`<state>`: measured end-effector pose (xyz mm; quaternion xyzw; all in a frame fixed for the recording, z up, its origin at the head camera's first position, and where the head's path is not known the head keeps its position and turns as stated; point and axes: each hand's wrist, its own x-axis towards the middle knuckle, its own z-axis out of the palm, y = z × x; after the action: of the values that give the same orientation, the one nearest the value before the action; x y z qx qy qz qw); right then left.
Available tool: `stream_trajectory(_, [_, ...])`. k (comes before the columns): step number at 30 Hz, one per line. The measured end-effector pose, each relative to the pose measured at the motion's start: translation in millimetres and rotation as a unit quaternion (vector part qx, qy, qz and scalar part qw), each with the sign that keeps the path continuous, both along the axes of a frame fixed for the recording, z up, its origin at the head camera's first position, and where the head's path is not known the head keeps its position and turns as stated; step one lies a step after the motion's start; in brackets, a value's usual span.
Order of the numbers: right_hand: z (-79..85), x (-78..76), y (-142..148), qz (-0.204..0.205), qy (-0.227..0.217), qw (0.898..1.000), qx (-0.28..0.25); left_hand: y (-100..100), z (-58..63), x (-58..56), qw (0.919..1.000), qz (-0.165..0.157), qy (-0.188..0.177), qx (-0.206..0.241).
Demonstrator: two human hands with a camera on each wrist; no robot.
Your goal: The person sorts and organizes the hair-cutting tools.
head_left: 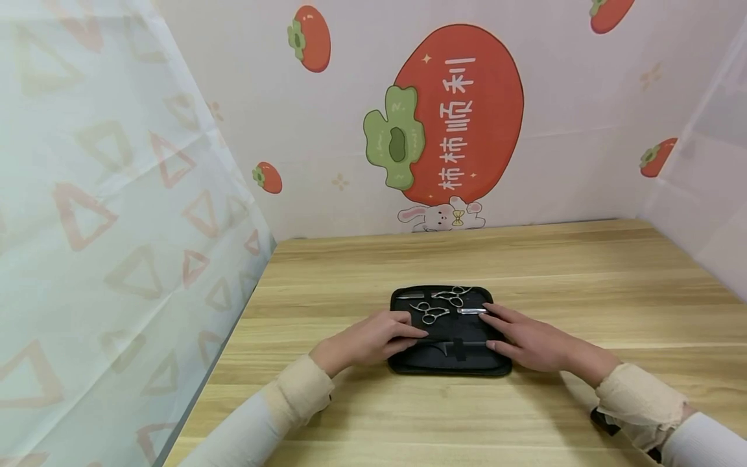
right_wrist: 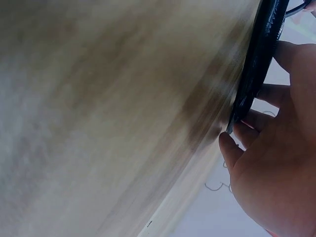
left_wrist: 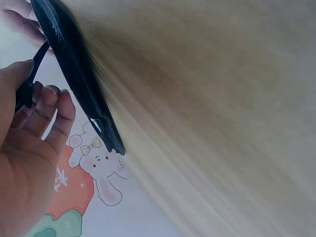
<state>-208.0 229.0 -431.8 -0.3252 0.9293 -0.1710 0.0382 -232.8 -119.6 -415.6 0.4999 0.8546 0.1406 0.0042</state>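
Observation:
A black zip case [head_left: 417, 366] lies opened flat on the wooden table. Two pairs of silver scissors [head_left: 432, 314] sit in its upper half, and a small silver tool [head_left: 471, 311] is strapped beside them. Across the lower half lies a long dark tool, held under a strap [head_left: 460, 350]. At the case's left side my left hand [head_left: 379, 338] pinches a thin curved black piece [left_wrist: 33, 74] between thumb and fingers; I cannot tell what it is. My right hand [head_left: 533, 340] rests with extended fingers on the right edge of the case, fingertips touching it.
The wood-grain table [head_left: 350, 415] runs back to a wall sheet [head_left: 344, 143] printed with persimmons and a rabbit. A second sheet with triangles [head_left: 134, 227] hangs along the left edge. Another pale sheet [head_left: 718, 194] stands at the right.

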Motion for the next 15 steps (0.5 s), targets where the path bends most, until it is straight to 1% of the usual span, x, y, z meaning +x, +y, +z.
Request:
stream_trajectory(5, [-2.8, -0.7, 0.9, -0.001, 0.0, 1.0, 0.0, -0.8, -2.5, 1.1, 0.9992, -0.019, -0.008, 0.035])
stream_trajectory(7, [-3.7, -1.0, 1.4, -0.001, 0.0, 1.0, 0.0, -0.1, -3.0, 1.2, 0.9988, -0.025, -0.009, 0.04])
stream_trajectory(11, [-4.7, -1.9, 1.6, -0.001, 0.004, 1.0, 0.001, 1.1, -3.6, 1.6, 0.9995, -0.022, -0.009, 0.019])
stream_trajectory(15, [-4.4, -2.5, 0.9, 0.001, 0.007, 1.0, 0.001, 1.6, -5.0, 1.2, 0.9997, -0.022, 0.011, -0.004])
